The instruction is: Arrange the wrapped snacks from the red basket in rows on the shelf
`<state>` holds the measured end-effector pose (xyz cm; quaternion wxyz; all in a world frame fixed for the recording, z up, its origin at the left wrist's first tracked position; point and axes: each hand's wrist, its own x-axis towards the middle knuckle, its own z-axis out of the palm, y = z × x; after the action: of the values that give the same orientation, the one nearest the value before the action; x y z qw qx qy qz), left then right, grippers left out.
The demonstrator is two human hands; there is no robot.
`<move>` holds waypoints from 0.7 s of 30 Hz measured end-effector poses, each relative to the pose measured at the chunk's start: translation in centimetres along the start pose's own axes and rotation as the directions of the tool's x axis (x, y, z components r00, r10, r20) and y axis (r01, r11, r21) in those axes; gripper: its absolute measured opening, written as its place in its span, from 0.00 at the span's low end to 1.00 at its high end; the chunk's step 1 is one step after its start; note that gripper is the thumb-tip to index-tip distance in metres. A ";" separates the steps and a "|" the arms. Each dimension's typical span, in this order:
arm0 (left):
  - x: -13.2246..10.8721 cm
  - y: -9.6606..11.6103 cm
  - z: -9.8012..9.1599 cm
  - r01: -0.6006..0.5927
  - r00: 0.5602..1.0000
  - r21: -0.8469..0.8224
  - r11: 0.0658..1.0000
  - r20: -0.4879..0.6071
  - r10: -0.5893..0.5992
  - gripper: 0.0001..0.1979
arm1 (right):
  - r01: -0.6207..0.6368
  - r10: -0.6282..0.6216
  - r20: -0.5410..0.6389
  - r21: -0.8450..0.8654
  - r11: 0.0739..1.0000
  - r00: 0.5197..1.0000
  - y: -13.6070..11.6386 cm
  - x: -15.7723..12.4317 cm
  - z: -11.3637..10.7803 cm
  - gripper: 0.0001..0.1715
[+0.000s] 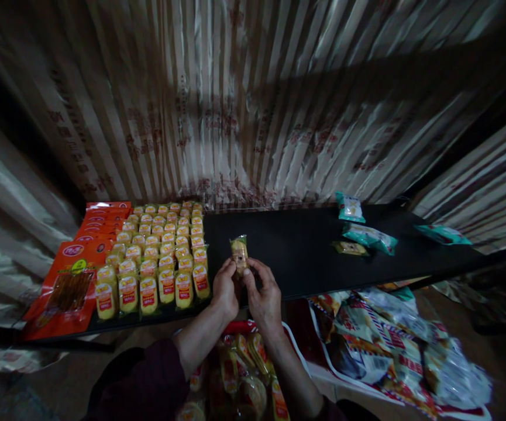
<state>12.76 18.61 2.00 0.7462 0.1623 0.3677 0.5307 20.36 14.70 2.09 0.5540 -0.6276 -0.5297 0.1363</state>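
Both my hands hold one small wrapped cake (pixel 239 252) over the front part of a black shelf (pixel 279 245). My left hand (pixel 225 290) grips its lower left side, and my right hand (pixel 264 295) pinches its lower right side with the thumb on the front. The pack stands roughly upright, with a plain yellowish face and a small printed label turned toward me. Left of my hands, several rows of similar yellow wrapped cakes (pixel 167 285) with red and white labels cover the shelf. Under my forearms is a basket (pixel 294 345) holding more of these cakes.
Orange snack bags (pixel 71 280) overlap at the shelf's left end. Teal packets (pixel 370 237) and a yellow packet (pixel 350 248) lie toward the right. Below, a white bin (pixel 344 377) is heaped with assorted bags. Striped printed sheeting (pixel 244 117) hangs behind the shelf.
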 end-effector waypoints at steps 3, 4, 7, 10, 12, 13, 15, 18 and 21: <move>0.3 0.1 -0.1 -0.007 1.000 -0.028 1.000 0.000 0.007 0.15 | -0.023 0.023 0.004 -0.001 1.000 1.000 0.1 0.5 0.3 0.16; 0.3 0.1 -0.1 -0.024 1.000 -0.005 1.000 0.006 0.024 0.17 | -0.030 0.030 0.006 -0.006 1.000 1.000 0.2 0.6 0.4 0.17; 0.4 0.0 0.2 -0.111 0.993 0.086 0.990 0.042 0.108 0.21 | -0.034 0.033 -0.006 -0.051 0.998 0.999 0.7 1.2 0.7 0.17; 0.4 -0.1 0.4 -0.200 0.979 0.207 0.958 0.078 0.188 0.23 | -0.037 0.032 -0.055 -0.096 0.995 0.998 1.3 1.7 1.0 0.18; 0.3 -0.2 0.5 -0.247 0.969 0.297 0.922 0.099 0.228 0.23 | -0.057 0.049 -0.080 -0.102 0.993 0.996 1.6 1.9 1.1 0.19; 0.2 -0.1 0.5 -0.268 0.963 0.342 0.900 0.112 0.245 0.24 | -0.069 0.060 -0.090 -0.100 0.993 0.994 1.6 2.0 1.2 0.19; 0.0 0.0 0.5 -0.306 0.952 0.421 0.854 0.135 0.274 0.24 | -0.077 0.069 -0.094 -0.081 0.994 0.993 1.4 2.1 1.3 0.17; -0.2 0.1 0.6 -0.335 0.942 0.501 0.798 0.154 0.298 0.26 | -0.064 0.063 -0.040 -0.034 0.997 0.997 1.0 2.3 1.3 0.12; -0.1 0.1 0.4 -0.343 0.938 0.553 0.759 0.166 0.304 0.27 | -0.076 0.075 0.019 0.006 0.997 0.997 0.9 2.4 1.6 0.14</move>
<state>12.96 18.58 2.39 0.5711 0.4578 0.4518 0.5101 20.62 17.72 1.76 0.5454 -0.6441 -0.5104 0.1648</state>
